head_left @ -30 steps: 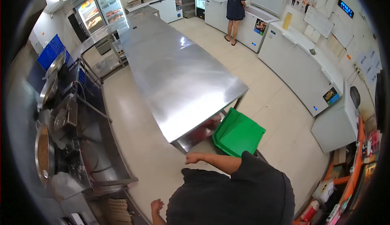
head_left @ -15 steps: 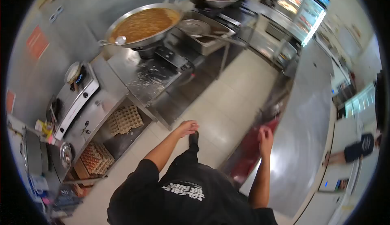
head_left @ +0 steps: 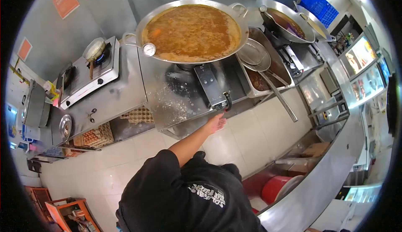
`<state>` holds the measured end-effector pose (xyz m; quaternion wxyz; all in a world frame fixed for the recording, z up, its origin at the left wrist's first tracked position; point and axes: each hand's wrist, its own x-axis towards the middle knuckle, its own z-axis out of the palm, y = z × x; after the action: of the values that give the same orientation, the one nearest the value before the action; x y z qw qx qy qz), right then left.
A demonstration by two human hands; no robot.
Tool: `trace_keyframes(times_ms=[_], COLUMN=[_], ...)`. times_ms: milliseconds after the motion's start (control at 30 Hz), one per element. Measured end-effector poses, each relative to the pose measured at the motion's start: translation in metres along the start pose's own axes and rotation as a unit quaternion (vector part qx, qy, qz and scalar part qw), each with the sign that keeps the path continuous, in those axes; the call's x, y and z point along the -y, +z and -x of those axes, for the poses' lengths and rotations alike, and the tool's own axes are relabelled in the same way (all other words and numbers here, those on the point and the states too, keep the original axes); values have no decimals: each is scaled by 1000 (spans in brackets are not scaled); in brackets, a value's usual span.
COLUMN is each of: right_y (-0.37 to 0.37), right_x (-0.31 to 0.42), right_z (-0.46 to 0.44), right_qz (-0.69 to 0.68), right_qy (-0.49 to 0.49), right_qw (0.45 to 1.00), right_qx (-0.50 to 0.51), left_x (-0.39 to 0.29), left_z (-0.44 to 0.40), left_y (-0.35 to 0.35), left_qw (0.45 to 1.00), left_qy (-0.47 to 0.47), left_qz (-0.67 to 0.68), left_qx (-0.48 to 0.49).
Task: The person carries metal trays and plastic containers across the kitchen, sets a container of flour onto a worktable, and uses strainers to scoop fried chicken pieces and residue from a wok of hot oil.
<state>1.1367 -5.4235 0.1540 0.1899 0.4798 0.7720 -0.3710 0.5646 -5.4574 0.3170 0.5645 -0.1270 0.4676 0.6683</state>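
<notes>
My left hand (head_left: pixel 216 123) reaches forward with its fingers stretched out, and nothing shows in it. It is just below the front of a metal burner control box (head_left: pixel 209 85) with a black hose (head_left: pixel 228 101) at its end. I cannot tell whether the hand touches the hose. Above the box sits a large wok (head_left: pixel 192 33) full of bubbling brown liquid, with a round dial thermometer (head_left: pixel 149 49) at its rim. My right hand is out of view.
To the right, a long-handled strainer (head_left: pixel 254 55) rests over a metal tray (head_left: pixel 260 90), its handle jutting past the edge. More woks (head_left: pixel 289 20) stand beyond. A small pan (head_left: pixel 94 49) is on a lit stove at left. A steel counter (head_left: pixel 310 198) runs behind right.
The view has turned toward the stove, so the large wok is now central. My left hand has come near the burner box. My right hand has left the view.
</notes>
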Motion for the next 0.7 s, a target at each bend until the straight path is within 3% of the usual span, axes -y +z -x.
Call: trace_keyframes(times_ms=[100,133,167,200,233,267,400,500,700], right_y=[-46,-64,-83,-123,-168,-218,-347,-428,-436], right_x=[-47,-63,-69,-48,-15,27,100,172,165], right_z=[-70,-98,-124,-154,-179,-200,-311,-323,-398], right_qz=[165,167,140,-29,-249,-420,-509,-505,-412], right_qy=[-255,-271,-260,-182,-88,8,-74,-80,-121], right_qw=[937,924,927,968,955,897,850,854,901], right_qx=[-170,-211,-232,-168,-131,-135,-116,-100,-60], left_x=[-17,-20,-20,-18,-16,-17,-23,-20,-26], left_z=[-10,-10,-17,-24,-25,-24,-14,-30,-30], left_y=[6,9,7,6,8,14,50,64,94], left_qw=[999,998,997,995,993,990,982,964,919], left_qy=[39,57,76,95,117,142,155,142,154], left_qz=[16,21,27,35,27,20,-27,-66,-115], left_qx=[12,8,10,13,15,17,-102,-213,-345])
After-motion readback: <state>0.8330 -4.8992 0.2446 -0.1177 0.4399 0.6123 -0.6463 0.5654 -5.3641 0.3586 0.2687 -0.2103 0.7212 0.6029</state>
